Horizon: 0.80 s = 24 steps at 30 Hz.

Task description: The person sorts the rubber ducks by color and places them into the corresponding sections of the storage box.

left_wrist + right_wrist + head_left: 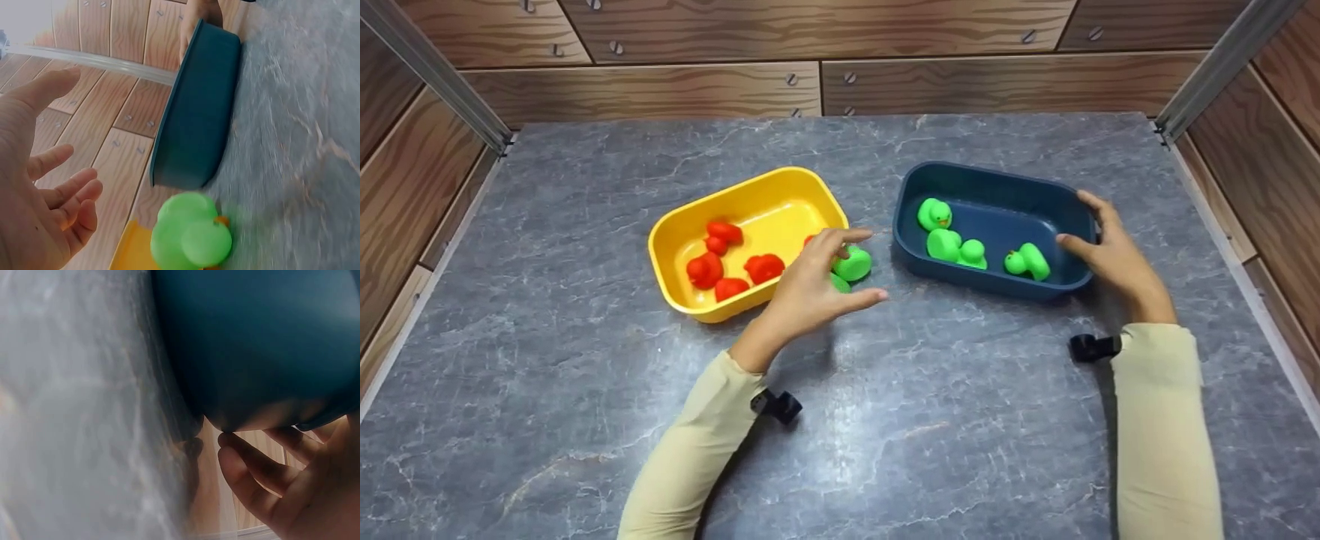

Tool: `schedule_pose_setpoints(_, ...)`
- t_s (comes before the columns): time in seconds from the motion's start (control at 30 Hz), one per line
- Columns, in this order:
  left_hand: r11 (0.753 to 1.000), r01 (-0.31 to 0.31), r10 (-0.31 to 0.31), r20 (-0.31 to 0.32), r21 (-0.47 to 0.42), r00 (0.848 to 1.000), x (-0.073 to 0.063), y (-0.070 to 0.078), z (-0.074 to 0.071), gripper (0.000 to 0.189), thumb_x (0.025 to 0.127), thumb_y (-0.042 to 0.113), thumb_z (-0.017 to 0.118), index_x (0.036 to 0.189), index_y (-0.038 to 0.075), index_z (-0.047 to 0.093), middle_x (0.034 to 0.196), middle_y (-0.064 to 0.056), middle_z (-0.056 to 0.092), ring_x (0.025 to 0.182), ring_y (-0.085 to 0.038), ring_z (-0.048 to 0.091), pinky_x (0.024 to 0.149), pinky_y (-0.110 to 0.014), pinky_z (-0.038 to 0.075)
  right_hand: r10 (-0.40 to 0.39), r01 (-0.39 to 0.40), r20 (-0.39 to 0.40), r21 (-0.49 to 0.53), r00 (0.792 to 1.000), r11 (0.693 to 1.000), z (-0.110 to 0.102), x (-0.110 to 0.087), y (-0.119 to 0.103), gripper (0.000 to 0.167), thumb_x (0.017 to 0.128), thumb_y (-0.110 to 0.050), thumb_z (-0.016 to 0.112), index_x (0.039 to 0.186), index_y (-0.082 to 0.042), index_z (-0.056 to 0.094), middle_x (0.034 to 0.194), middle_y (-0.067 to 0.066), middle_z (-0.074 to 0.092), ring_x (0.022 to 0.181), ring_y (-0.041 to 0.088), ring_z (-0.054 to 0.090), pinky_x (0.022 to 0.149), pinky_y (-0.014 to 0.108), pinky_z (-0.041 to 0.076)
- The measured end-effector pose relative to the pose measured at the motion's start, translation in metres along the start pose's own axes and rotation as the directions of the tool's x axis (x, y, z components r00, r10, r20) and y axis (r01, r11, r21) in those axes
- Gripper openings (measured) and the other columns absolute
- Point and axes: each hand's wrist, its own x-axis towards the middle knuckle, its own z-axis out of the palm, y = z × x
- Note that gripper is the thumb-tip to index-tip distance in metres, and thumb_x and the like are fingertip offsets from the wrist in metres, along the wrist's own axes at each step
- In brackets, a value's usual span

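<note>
My left hand (814,281) hovers with fingers and thumb spread beside the yellow bin (671,304), with nothing between them. Green rubber ducks (853,264) sit on the table under it, partly hidden by the fingers; in the left wrist view a green duck (191,230) shows below the hand, apart from it. On the right, my right hand (1125,259) grips the end of the dark blue bin (990,281), thumb over the rim and fingers along the outer wall. Three green ducks (1027,261) lie inside that bin. Several red ducks (705,270) are in the yellow bin.
The grey marbled table (945,450) spreads in front of both bins. Wood-patterned panels (660,94) stand behind and at the sides, with metal posts (457,82) in the back corners. A narrow gap separates the two bins.
</note>
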Motion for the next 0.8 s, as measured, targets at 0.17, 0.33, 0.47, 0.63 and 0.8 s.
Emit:
schedule_pose_setpoints(0.17,0.998,0.04,-0.039,0.014,-0.042,0.999,-0.009,-0.009,-0.007,0.07,0.074,0.034,0.084,0.133,0.014,0.053,0.126,-0.01,0.057,0.098,-0.029,0.06,0.088,-0.043,0.051,0.013,-0.013,0.004,0.007,1.0,1.0,-0.001,0.001,0.0,0.084,0.097,-0.034,0.056,0.156,-0.021,-0.003,0.162,0.016,-0.008,0.145,0.043,0.012,0.113,0.058,0.025)
schedule_pose_setpoints(0.33,0.996,0.084,-0.085,0.023,0.019,0.996,-0.018,-0.02,-0.012,0.069,0.073,0.033,0.084,0.132,0.016,0.052,0.124,-0.008,0.058,0.085,-0.021,0.059,0.079,-0.034,0.052,0.024,-0.024,0.013,0.037,1.0,0.999,0.0,0.002,0.001,0.084,0.097,-0.032,0.056,0.156,-0.023,-0.003,0.162,0.015,-0.008,0.145,0.042,0.012,0.113,0.057,0.026)
schedule_pose_setpoints(0.47,0.991,0.117,-0.118,0.023,0.068,0.993,-0.024,-0.025,-0.017,0.069,0.073,0.034,0.084,0.131,0.015,0.052,0.123,-0.006,0.06,0.075,-0.015,0.055,0.071,-0.027,0.049,0.025,-0.026,0.012,0.027,1.0,0.999,0.0,0.003,0.001,0.084,0.097,-0.032,0.056,0.156,-0.023,-0.003,0.162,0.014,-0.009,0.146,0.043,0.01,0.113,0.058,0.025)
schedule_pose_setpoints(0.63,0.989,0.113,-0.117,0.034,0.093,0.993,-0.029,-0.026,-0.021,0.07,0.072,0.037,0.084,0.131,0.015,0.053,0.125,-0.004,0.061,0.074,-0.016,0.055,0.069,-0.028,0.048,0.001,-0.001,0.004,-0.021,1.0,1.0,0.0,0.001,0.001,0.085,0.096,-0.036,0.056,0.156,-0.021,-0.002,0.162,0.015,-0.009,0.145,0.045,0.01,0.112,0.061,0.024)
schedule_pose_setpoints(0.8,0.986,0.113,-0.12,0.054,0.121,0.991,-0.034,-0.024,-0.023,0.071,0.072,0.04,0.084,0.131,0.017,0.053,0.127,-0.002,0.061,0.097,-0.023,0.061,0.085,-0.034,0.048,-0.019,0.019,0.001,-0.041,1.0,0.999,-0.001,0.0,-0.001,0.085,0.096,-0.038,0.056,0.156,-0.02,-0.001,0.162,0.015,-0.008,0.145,0.045,0.011,0.111,0.061,0.025)
